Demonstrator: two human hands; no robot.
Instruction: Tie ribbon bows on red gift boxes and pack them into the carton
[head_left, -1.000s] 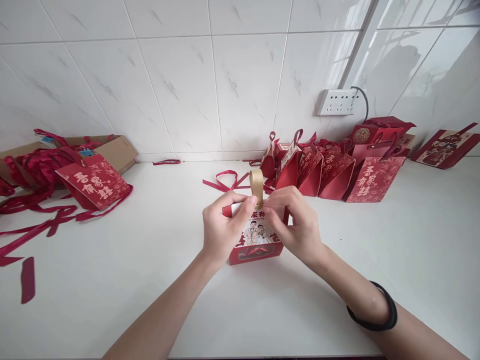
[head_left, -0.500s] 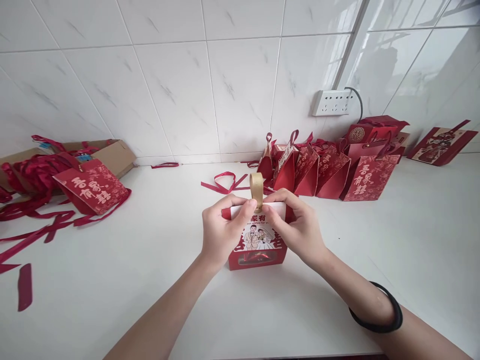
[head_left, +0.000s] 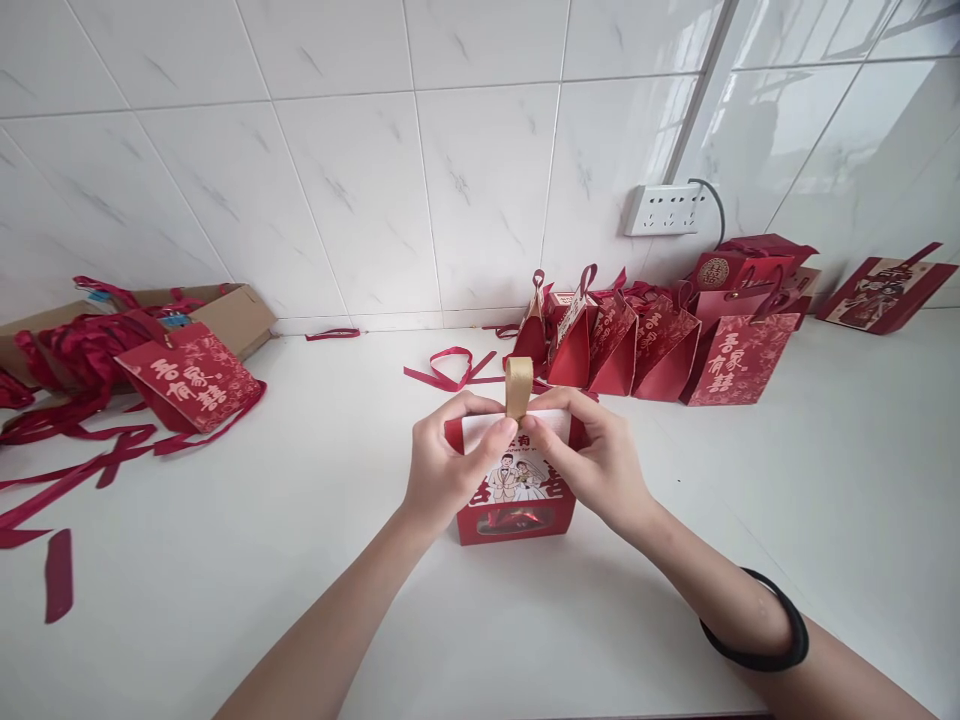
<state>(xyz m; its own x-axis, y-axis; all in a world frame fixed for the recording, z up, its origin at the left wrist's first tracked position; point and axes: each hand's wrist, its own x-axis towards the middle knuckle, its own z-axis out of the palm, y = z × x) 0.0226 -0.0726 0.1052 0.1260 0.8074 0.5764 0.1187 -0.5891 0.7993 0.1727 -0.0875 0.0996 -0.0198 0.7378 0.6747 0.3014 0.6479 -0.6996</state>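
A red and white gift box point(head_left: 517, 480) with a printed wedding couple and a small window stands upright on the white counter in front of me. From its top edge rises a loop of gold ribbon point(head_left: 519, 385). My left hand point(head_left: 455, 455) pinches the top of the box on the left, thumb at the front beside the ribbon's base. On the other side, my right hand point(head_left: 589, 450) pinches the same top edge, its thumb close to the left one. The fingers behind the box are partly hidden.
Several red gift boxes point(head_left: 667, 345) stand along the wall at right, below a power strip point(head_left: 666, 210). A cardboard box point(head_left: 251, 318) of red ribbons sits at left, with a red box point(head_left: 191, 378) leaning there. Cut ribbon point(head_left: 450, 370) lies behind my hands.
Both thumbs have shifted slightly along the top edge, at the base of the gold loop. The camera view has moved a little; the box stays in place.
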